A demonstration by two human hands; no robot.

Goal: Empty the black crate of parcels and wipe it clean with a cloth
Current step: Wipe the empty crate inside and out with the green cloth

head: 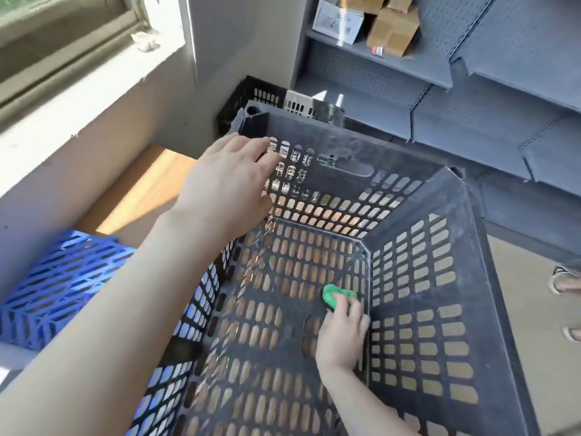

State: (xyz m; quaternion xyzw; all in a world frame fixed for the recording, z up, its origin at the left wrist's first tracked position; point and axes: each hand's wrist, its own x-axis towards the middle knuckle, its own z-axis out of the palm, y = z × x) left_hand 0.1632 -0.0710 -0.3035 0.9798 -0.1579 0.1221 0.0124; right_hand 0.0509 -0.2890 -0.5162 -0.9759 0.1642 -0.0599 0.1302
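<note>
The black crate (471, 247), slotted on every wall, fills the middle of the head view and holds no parcels. My left hand (223, 187) lies over its left rim near the far corner, with fingers straight against the far wall. Deep inside, my right hand (341, 335) grips a bunched green cloth (333, 295) and presses it on the crate's floor close to the right wall. Most of the cloth is hidden under my fingers.
A blue slotted crate (59, 284) sits at the left beside a wooden surface (141, 196). Another black crate (261, 96) stands behind. Grey shelving (471, 99) at the right carries cardboard parcels (393, 29). A person's sandalled feet (566, 281) show at the right edge.
</note>
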